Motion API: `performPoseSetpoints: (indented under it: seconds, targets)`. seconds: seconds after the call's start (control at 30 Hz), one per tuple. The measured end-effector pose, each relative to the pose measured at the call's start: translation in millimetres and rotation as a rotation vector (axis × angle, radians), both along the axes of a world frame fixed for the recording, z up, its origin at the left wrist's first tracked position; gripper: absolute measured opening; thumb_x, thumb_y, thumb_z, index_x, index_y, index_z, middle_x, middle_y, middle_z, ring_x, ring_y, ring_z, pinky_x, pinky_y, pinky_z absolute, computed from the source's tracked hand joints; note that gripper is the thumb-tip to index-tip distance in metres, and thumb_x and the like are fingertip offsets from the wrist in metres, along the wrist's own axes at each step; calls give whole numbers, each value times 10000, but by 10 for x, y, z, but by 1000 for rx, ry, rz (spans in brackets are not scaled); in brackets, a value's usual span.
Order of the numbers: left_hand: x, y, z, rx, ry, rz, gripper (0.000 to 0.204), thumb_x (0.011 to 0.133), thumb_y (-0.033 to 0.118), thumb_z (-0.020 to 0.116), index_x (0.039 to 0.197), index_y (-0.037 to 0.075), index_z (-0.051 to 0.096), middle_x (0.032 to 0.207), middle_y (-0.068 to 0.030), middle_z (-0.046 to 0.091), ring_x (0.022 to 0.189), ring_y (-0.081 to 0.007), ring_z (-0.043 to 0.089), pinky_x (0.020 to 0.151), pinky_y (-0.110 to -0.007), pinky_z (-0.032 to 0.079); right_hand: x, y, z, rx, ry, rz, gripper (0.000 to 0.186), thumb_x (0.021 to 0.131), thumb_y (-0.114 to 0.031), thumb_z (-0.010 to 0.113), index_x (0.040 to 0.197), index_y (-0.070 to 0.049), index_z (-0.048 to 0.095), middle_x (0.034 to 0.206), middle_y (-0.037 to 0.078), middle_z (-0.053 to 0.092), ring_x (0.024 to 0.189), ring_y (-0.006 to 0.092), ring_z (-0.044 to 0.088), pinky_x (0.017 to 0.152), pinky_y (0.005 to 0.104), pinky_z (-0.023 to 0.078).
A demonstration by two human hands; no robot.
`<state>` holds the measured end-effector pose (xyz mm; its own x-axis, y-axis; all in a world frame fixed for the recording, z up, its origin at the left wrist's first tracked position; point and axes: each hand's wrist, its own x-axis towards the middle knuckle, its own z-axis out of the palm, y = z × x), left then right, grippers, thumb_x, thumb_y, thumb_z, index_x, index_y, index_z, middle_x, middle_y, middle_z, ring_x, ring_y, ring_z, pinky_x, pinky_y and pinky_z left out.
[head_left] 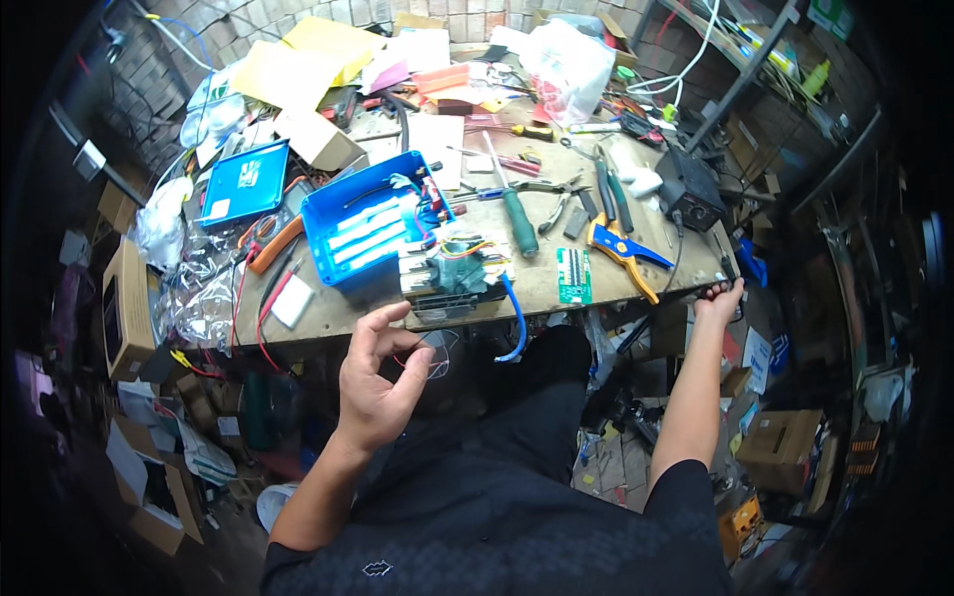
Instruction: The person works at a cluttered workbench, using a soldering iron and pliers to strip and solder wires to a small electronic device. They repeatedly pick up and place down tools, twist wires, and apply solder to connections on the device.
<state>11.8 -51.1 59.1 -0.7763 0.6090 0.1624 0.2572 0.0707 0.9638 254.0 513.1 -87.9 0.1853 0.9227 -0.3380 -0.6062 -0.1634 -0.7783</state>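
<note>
The person stands at a cluttered workbench (328, 318). Their left hand (378, 372) hovers just off the near edge, thumb and forefinger pinching a thin, clear bit of film or wire (435, 350), the other fingers loosely curled. Just beyond it sits a battery pack with coloured wires (452, 273), touching an open blue case (363, 223). The right hand (720, 298) closes over the bench's near right corner, seemingly on something dark. It looks like mid-assembly; bringing the pinched piece to the pack would need a steady, fine placement.

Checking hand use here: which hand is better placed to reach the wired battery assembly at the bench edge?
Probably left. The left hand hovers just below the battery assembly, pinching a thin wire; the right hand grips the bench corner far off.
</note>
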Motion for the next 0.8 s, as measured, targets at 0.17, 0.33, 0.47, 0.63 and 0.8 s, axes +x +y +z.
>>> performPoseSetpoints:
  seconds: [0.17, 0.33, 0.47, 0.63, 0.8]
  targets:
    - [1, -113, -43, -25, -23, -8, 477, 962, -35, 679, 1392, -20, 475, 968, -72, 717, 890, -97, 672, 834, -243, 515, 68, 61, -24, 41, 65, -7, 352, 999, -315, 744, 759, -153, 544, 659, -44, 547, 561, 97, 512, 482, 264, 410]
    - [-16, -155, -85, -42, -52, -16, 456, 956, -27, 690, 1370, -21, 501, 965, -67, 719, 886, -100, 676, 837, -251, 517, 242, 126, -143, 104, 124, -61, 204, 1000, -269, 725, 888, -119, 644, 810, 3, 705, 703, 131, 683, 561, 252, 497]
    - [-20, -165, -140, -64, -98, -33, 405, 955, -27, 693, 1330, -24, 540, 973, -67, 722, 896, -96, 677, 846, -252, 521, 393, 113, -265, 95, 243, -5, 229, 1022, -254, 623, 1010, -26, 652, 950, 70, 738, 856, 177, 735, 657, 268, 583]
    - [-22, -146, -164, -59, -130, -48, 351, 954, -26, 699, 1283, -29, 578, 979, -62, 726, 900, -94, 680, 843, -253, 528, 361, 82, -280, 156, 195, -34, 283, 1028, -236, 571, 1072, 34, 645, 1004, 126, 744, 929, 212, 741, 730, 275, 626]
    - [-17, -188, -215, -78, -94, -58, 320, 954, -24, 700, 1256, -29, 597, 986, -61, 730, 896, -97, 685, 828, -256, 535, 182, 87, -203, 114, 201, -161, 270, 1044, -266, 607, 1001, -2, 645, 938, 86, 732, 806, 169, 713, 686, 246, 610]
